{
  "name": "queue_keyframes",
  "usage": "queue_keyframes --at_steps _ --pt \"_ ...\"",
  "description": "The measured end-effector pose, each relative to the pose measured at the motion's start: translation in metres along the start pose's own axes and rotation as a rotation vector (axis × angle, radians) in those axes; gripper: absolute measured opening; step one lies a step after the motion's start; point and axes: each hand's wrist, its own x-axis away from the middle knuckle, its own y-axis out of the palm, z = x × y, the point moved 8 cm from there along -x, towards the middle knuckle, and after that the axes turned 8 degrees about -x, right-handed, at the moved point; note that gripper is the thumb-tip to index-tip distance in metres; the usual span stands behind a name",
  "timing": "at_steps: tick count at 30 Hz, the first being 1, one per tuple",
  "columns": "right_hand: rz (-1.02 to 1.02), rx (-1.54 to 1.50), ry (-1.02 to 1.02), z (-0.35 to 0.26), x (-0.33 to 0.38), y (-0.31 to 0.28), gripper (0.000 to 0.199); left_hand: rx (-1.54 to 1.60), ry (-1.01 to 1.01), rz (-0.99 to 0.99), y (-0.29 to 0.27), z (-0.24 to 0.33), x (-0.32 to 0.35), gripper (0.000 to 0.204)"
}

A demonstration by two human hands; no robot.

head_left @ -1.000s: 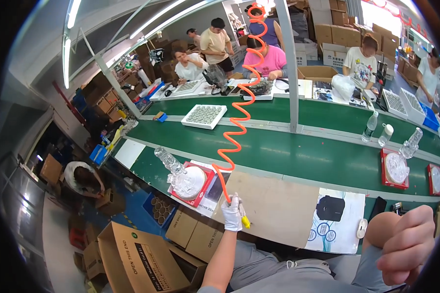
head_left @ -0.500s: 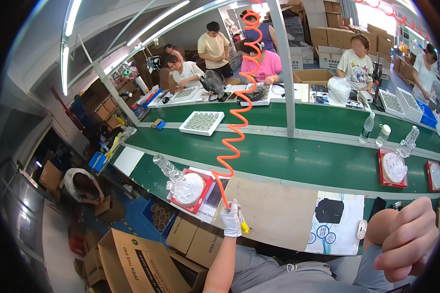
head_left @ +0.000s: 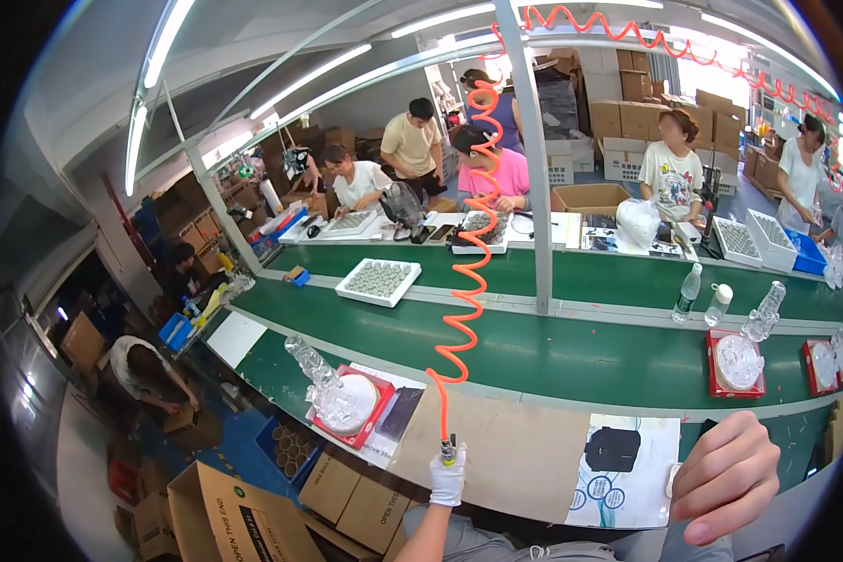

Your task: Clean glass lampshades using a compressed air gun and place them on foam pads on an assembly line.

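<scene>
My left hand (head_left: 449, 479), in a white glove, grips a small tool (head_left: 449, 453) at the near edge of the brown cardboard sheet (head_left: 510, 454). An orange coiled hose (head_left: 463, 272) runs up from the tool to the overhead rail. My right hand (head_left: 727, 473) is bare, fingers curled, close to the camera at the lower right, above a printed white sheet (head_left: 628, 473); nothing shows in it. A black flat part (head_left: 613, 449) lies on that sheet.
A red tray with a clear round piece (head_left: 347, 405) and a clear plastic bottle (head_left: 309, 358) sit left of the cardboard. Green conveyor belt (head_left: 590, 351) runs across. Several people work at the far bench. Cardboard boxes (head_left: 244, 520) stand below left. More red trays (head_left: 740, 361) are right.
My left hand with the tool has moved slightly right and nearer along the cardboard edge. My right hand has shifted a little left. The view has tilted up slightly.
</scene>
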Motion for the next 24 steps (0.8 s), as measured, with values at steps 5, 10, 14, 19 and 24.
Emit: queue_keyframes --at_steps 5,10,14,19,24 --pt "-0.02 -0.079 -0.14 -0.008 -0.013 0.006 0.016 -0.048 0.158 0.059 0.004 0.004 -0.008 0.028" --pt "-0.165 -0.151 -0.118 0.006 0.015 0.01 0.015 0.006 0.069 0.037 -0.006 0.007 -0.009 0.026" --pt "0.209 -0.084 0.324 0.063 0.067 0.012 0.01 0.155 -0.004 0.011 -0.027 -0.006 -0.013 0.025" --pt "0.597 -0.175 1.457 0.189 0.307 0.079 0.027 0.257 0.003 -0.041 -0.028 -0.002 -0.016 0.027" --pt "0.402 -0.381 1.93 0.185 0.493 0.21 0.043 0.276 -0.003 -0.029 -0.04 -0.01 -0.019 0.028"
